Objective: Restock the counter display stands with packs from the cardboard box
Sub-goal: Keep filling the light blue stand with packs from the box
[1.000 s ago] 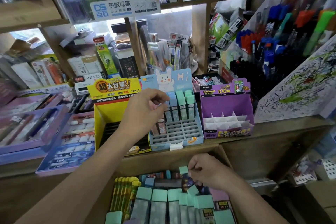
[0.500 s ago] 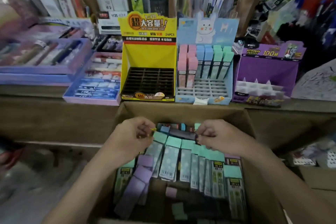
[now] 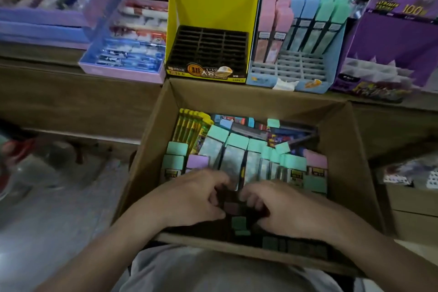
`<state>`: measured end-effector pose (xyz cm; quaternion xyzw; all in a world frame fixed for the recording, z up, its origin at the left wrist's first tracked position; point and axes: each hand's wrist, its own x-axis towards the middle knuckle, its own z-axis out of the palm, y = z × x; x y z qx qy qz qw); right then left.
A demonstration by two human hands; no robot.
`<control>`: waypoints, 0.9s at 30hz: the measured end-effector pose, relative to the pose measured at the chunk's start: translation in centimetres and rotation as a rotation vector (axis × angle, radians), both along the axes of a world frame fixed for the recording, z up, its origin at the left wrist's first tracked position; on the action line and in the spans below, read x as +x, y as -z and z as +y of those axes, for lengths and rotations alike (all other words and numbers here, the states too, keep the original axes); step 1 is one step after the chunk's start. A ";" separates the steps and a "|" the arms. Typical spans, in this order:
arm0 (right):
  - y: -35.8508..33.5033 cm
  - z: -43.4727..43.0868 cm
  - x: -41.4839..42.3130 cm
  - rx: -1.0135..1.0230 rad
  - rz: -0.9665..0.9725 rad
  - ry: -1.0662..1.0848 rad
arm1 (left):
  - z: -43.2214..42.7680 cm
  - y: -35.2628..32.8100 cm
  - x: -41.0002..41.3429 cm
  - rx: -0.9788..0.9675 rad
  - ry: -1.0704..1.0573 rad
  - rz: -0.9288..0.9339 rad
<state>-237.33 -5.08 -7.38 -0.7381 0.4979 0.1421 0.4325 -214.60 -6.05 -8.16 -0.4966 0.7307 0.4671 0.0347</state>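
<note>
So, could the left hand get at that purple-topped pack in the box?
Probably yes. The purple-topped pack lies uncovered just beyond the left hand, the cardboard box is open on top, and nothing lies across it.

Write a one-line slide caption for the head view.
Left hand and right hand reach among packs in the cardboard box, below an empty yellow stand and a part-filled blue stand.

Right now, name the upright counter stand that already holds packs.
The middle blue stand: pastel packs fill its back rows; the yellow stand and purple stand show none.
</note>
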 end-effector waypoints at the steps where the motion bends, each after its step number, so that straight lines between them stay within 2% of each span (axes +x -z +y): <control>1: 0.1 0.3 0.0 -0.014 0.007 -0.007 | 0.0 0.0 -0.1 0.008 0.009 -0.002; 8: 0.4 1.9 -0.3 -0.111 0.002 -0.041 | 0.2 0.8 -0.3 0.025 0.032 -0.087; 16: 0.5 2.4 -0.2 -0.181 0.018 -0.145 | 0.4 0.8 0.0 0.035 -0.031 -0.048; 27: -0.7 1.9 0.3 -0.122 0.118 -0.206 | 0.5 0.8 0.8 0.073 -0.041 -0.009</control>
